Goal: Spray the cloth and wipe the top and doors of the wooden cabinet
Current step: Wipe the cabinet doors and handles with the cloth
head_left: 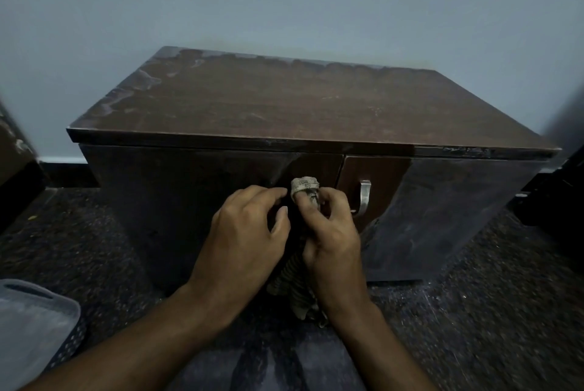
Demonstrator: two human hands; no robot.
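A dark wooden cabinet (303, 106) stands against the wall, its top streaked with pale smears along the back and left edges. Both of its doors (189, 201) are closed, and a metal handle (364, 197) shows on the right door. My right hand (328, 229) grips a beige patterned cloth (304, 184) in front of the seam between the doors; part of the cloth is wrapped over a fingertip, and the rest hangs below the hand. My left hand (249, 226) hovers beside it with fingers loosely curled, its fingertips close to the cloth. No spray bottle is in view.
A grey perforated plastic basket (34, 321) sits on the dark speckled floor at lower left. Another dark piece of furniture (15, 166) stands at the left edge, and a dark object (562, 188) at the right edge. A pale wall rises behind the cabinet.
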